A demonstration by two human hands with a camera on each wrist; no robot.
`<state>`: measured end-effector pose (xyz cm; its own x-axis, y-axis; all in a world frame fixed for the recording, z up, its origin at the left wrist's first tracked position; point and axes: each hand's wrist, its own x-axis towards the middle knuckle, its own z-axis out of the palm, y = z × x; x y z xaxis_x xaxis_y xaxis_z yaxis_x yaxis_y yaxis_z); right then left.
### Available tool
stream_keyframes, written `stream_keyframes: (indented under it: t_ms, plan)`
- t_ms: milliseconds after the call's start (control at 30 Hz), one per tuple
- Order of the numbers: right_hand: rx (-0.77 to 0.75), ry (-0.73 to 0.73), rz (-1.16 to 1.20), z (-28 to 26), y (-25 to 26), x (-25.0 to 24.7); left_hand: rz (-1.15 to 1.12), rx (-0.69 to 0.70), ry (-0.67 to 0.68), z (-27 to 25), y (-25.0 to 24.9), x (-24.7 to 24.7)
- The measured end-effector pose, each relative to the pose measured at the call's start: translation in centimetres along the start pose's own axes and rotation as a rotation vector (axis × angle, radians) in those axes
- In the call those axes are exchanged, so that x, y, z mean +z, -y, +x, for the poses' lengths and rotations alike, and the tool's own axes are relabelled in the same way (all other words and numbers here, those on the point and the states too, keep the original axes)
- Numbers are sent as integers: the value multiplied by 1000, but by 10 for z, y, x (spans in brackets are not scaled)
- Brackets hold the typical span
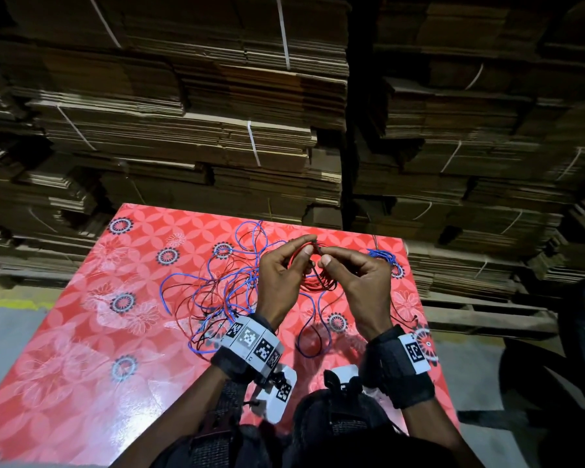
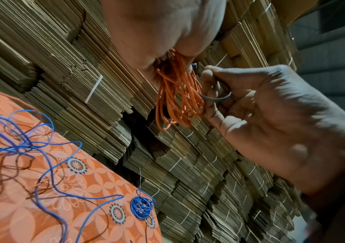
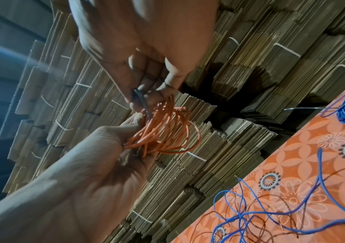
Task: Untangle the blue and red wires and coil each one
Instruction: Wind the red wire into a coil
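Holding the red coil [image 1: 313,275] up between both hands above the table [image 1: 81,383], I have my left hand [image 1: 279,275] pinching its bundled loops while my right hand [image 1: 358,275] pinches a dark tie [image 2: 215,98] at the bundle's top. I judge the wire light, thin and springy: loops will fan open if released, so the grip belongs where all turns cross, not on a single strand. Its plastic jacket looks smooth and likely slippery. One blue coil [image 1: 384,256] lies finished near the table's far right edge. Loose blue wire [image 1: 217,275] and thin dark red strands sprawl in soft curves, still tangled, on the glossy floral cloth left of my hands. Strapped cardboard stacks [image 1: 217,130] stand behind.
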<state>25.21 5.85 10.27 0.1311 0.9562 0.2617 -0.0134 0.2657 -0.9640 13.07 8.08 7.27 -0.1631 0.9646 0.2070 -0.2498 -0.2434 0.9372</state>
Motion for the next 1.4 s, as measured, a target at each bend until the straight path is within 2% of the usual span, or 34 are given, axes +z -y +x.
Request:
stream_keyframes:
  t_ms: [1400]
  plan:
    - [35,3,-6,7,-4,-1,6,15,22,4,-1,-1]
